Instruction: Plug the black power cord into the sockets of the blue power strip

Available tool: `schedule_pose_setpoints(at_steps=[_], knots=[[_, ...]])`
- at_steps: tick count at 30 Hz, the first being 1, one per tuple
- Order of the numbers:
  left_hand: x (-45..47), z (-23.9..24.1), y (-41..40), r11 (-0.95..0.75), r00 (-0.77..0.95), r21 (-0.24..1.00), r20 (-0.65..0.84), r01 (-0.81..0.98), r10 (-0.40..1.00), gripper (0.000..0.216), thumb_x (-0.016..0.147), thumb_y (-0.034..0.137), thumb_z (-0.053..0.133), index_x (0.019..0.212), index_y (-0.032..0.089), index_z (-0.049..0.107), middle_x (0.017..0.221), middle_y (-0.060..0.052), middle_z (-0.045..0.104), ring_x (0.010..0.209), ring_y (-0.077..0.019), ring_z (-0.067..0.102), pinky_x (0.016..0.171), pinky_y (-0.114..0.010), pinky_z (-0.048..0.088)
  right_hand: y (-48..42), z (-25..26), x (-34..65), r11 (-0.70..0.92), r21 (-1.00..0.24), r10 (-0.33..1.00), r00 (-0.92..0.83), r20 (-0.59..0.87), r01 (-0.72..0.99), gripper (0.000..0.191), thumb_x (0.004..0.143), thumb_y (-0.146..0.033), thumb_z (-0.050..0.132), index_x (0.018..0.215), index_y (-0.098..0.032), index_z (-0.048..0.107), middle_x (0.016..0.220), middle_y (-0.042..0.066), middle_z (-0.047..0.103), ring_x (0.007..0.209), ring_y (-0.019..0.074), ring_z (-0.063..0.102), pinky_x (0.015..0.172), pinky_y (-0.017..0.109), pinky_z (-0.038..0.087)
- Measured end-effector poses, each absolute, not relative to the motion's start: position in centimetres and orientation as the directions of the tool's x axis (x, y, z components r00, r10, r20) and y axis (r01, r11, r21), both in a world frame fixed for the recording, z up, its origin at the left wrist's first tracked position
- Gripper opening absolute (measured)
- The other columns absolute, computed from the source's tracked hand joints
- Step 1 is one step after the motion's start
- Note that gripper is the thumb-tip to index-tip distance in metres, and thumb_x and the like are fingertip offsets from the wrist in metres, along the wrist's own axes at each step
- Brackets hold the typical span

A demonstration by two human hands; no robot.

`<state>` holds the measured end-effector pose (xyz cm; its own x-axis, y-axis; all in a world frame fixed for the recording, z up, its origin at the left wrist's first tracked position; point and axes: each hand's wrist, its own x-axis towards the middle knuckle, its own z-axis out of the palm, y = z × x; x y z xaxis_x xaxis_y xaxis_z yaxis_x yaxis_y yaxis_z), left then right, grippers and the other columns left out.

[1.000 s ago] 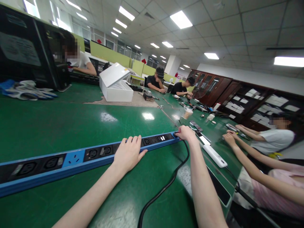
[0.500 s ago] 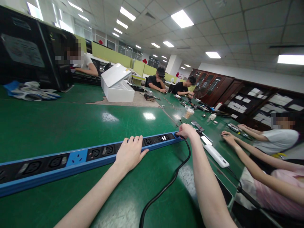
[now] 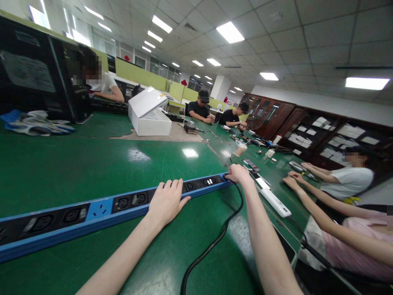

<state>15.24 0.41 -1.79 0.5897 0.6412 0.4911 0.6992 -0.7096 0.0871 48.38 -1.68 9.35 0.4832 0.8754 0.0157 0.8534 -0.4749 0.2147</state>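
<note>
The view shifted, left hand clasping power strip, right hand gripping plug.

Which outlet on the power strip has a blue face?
The blue outlet, on the stretch of power strip left of the left hand; every other visible outlet has a black face.

Green tabletop under a long blue power strip
Beyond the strip lie gloves and a lidded white box; a black cable curves on its near side; off its right end sit a white device and a cup.
</note>
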Motion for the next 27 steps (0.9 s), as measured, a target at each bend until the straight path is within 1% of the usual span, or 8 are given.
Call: schedule_pose_setpoints(at_steps=[2, 5, 7, 11, 16, 18, 22, 27], knots=[[15.2, -1.8, 0.5, -0.711, 0.591, 0.088, 0.49, 0.698, 0.641, 0.063, 0.099, 0.058, 0.042, 0.143, 0.014, 0.051, 0.127, -0.02, 0.065, 0.116, -0.0325, 0.058, 0.1, -0.045, 0.039, -1.7, 9.4, 48.4, -0.476, 0.208, 0.873, 0.487, -0.003, 0.854, 0.027, 0.075, -0.041, 0.076, 0.092, -0.02, 0.073, 0.097, 0.014, 0.075, 0.093, 0.0255, 0.072, 0.08, 0.032, 0.054], [15.2, -1.8, 0.5, -0.712, 0.593, 0.083, 0.491, 0.698, 0.638, 0.063, 0.099, 0.058, 0.042, 0.143, 0.014, 0.05, 0.126, -0.02, 0.065, 0.116, -0.0324, 0.058, 0.1, -0.045, 0.039, -1.5, 9.7, 48.6, -0.484, 0.147, 0.86, 0.5, -0.104, 0.863, 0.024, 0.075, -0.041, 0.076, 0.087, -0.02, 0.072, 0.083, 0.009, 0.075, 0.073, 0.0209, 0.073, 0.073, 0.029, 0.054], [15.2, -1.7, 0.5, -0.714, 0.594, 0.078, 0.495, 0.696, 0.634, 0.063, 0.099, 0.058, 0.042, 0.143, 0.013, 0.05, 0.126, -0.02, 0.065, 0.115, -0.0324, 0.058, 0.1, -0.045, 0.039, -1.6, 9.7, 48.8, -0.481, 0.117, 0.862, 0.493, -0.12, 0.869, 0.023, 0.076, -0.041, 0.075, 0.086, -0.02, 0.072, 0.081, 0.007, 0.075, 0.068, 0.0193, 0.072, 0.07, 0.028, 0.054], [15.2, -1.7, 0.4, -0.711, 0.592, 0.08, 0.494, 0.699, 0.638, 0.063, 0.099, 0.057, 0.042, 0.143, 0.013, 0.05, 0.124, -0.02, 0.066, 0.115, -0.0323, 0.058, 0.099, -0.045, 0.039, -2.1, 9.5, 49.1, -0.461, 0.129, 0.882, 0.469, -0.042, 0.878, 0.024, 0.077, -0.042, 0.072, 0.087, -0.02, 0.071, 0.089, 0.01, 0.076, 0.076, 0.0206, 0.072, 0.071, 0.027, 0.052], [15.2, -1.6, 0.3, -0.71, 0.592, 0.081, 0.492, 0.699, 0.638, 0.062, 0.099, 0.057, 0.042, 0.144, 0.014, 0.05, 0.124, -0.019, 0.066, 0.115, -0.0321, 0.058, 0.099, -0.044, 0.04, -1.8, 9.5, 49.2, -0.494, 0.071, 0.858, 0.499, -0.123, 0.866, 0.024, 0.077, -0.041, 0.073, 0.088, -0.02, 0.07, 0.079, 0.008, 0.074, 0.065, 0.0185, 0.07, 0.069, 0.028, 0.052], [15.2, -1.6, 0.3, -0.71, 0.593, 0.08, 0.49, 0.7, 0.639, 0.063, 0.099, 0.057, 0.042, 0.144, 0.014, 0.049, 0.124, -0.019, 0.065, 0.115, -0.0321, 0.058, 0.1, -0.044, 0.039, -1.9, 9.4, 49.2, -0.486, 0.091, 0.864, 0.494, -0.095, 0.869, 0.024, 0.076, -0.042, 0.073, 0.086, -0.021, 0.071, 0.082, 0.008, 0.075, 0.071, 0.0203, 0.071, 0.071, 0.029, 0.052], [15.3, -1.7, 0.4, -0.707, 0.594, 0.083, 0.479, 0.703, 0.646, 0.064, 0.099, 0.058, 0.043, 0.143, 0.013, 0.05, 0.125, -0.019, 0.065, 0.116, -0.0323, 0.058, 0.1, -0.044, 0.039, -2.3, 8.8, 49.2, -0.488, 0.149, 0.872, 0.488, 0.039, 0.86, 0.028, 0.076, -0.048, 0.072, 0.085, -0.021, 0.072, 0.092, 0.011, 0.075, 0.091, 0.026, 0.071, 0.077, 0.032, 0.051], [15.3, -1.6, 0.3, -0.709, 0.597, 0.085, 0.474, 0.7, 0.647, 0.063, 0.099, 0.057, 0.042, 0.144, 0.013, 0.049, 0.126, -0.019, 0.065, 0.116, -0.0327, 0.057, 0.101, -0.045, 0.039, -2.4, 8.5, 49.4, -0.516, 0.115, 0.852, 0.523, -0.035, 0.849, 0.029, 0.077, -0.05, 0.07, 0.087, -0.023, 0.073, 0.085, 0.009, 0.074, 0.086, 0.0249, 0.071, 0.075, 0.032, 0.05]])
